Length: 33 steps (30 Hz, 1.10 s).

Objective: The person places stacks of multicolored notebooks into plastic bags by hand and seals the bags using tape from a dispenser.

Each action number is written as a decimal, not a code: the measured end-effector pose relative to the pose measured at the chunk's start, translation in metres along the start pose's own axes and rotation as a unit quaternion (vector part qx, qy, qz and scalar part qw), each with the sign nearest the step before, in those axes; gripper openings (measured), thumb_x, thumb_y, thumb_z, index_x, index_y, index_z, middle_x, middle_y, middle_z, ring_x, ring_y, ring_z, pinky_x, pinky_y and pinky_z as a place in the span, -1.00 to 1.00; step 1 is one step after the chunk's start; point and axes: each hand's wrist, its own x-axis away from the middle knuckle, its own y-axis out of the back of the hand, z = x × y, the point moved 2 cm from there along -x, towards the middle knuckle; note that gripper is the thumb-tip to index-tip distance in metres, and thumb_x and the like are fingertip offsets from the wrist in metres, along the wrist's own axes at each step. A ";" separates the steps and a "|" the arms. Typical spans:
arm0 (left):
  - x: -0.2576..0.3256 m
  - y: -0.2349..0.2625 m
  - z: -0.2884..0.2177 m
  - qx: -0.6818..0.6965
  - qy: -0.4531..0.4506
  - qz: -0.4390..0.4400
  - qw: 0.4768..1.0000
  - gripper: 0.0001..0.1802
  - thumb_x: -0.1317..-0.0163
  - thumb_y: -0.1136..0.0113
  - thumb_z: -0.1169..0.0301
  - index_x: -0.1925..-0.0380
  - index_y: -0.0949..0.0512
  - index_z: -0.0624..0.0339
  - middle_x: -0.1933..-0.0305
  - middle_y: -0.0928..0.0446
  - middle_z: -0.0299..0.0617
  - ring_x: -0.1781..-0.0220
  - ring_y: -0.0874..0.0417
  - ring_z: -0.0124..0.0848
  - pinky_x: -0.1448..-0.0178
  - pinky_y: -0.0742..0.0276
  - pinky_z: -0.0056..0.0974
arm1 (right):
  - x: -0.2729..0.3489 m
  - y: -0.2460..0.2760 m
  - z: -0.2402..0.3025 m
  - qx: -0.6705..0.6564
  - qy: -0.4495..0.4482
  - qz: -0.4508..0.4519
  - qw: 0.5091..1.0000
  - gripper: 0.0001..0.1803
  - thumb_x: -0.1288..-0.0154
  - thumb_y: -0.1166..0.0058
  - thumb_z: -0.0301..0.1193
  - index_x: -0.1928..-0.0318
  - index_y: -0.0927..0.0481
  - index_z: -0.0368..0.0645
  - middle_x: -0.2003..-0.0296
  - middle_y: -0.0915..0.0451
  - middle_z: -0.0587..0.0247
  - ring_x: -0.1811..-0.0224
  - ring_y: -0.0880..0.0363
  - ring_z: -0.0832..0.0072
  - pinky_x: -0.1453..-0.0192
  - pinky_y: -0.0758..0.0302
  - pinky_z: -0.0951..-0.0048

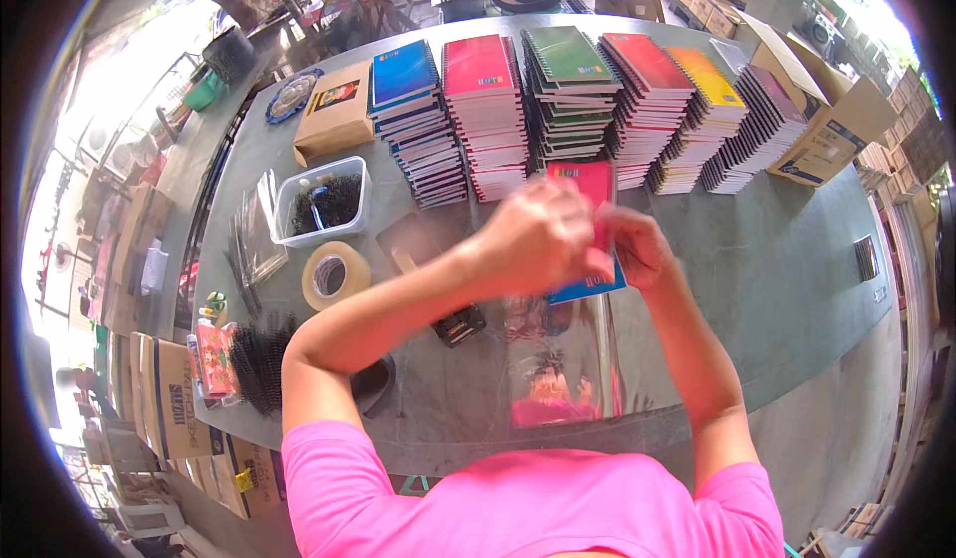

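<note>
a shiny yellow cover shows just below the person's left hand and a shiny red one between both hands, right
The colour is wrong: the head view shows a shiny blue cover, not a yellow one, just below the left hand. The shiny red cover does show between that hand and the right hand.

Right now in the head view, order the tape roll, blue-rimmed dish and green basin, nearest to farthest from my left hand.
1. Tape roll, left of your left hand on the table.
2. Blue-rimmed dish, near its far left edge.
3. Green basin, off the table, farther left.
</note>
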 end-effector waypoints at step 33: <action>-0.076 0.020 0.035 0.272 0.008 -0.134 0.953 -0.81 0.09 -0.11 0.62 0.42 -0.53 0.15 0.26 -0.54 -0.24 0.01 -0.52 -0.22 -0.24 -0.26 -0.06 | 0.045 0.035 0.009 -0.043 0.069 -0.161 0.984 -0.30 -0.26 0.08 0.08 -0.12 -0.33 -0.31 0.04 -0.52 0.00 0.04 -0.55 0.22 -0.09 -0.46 0.13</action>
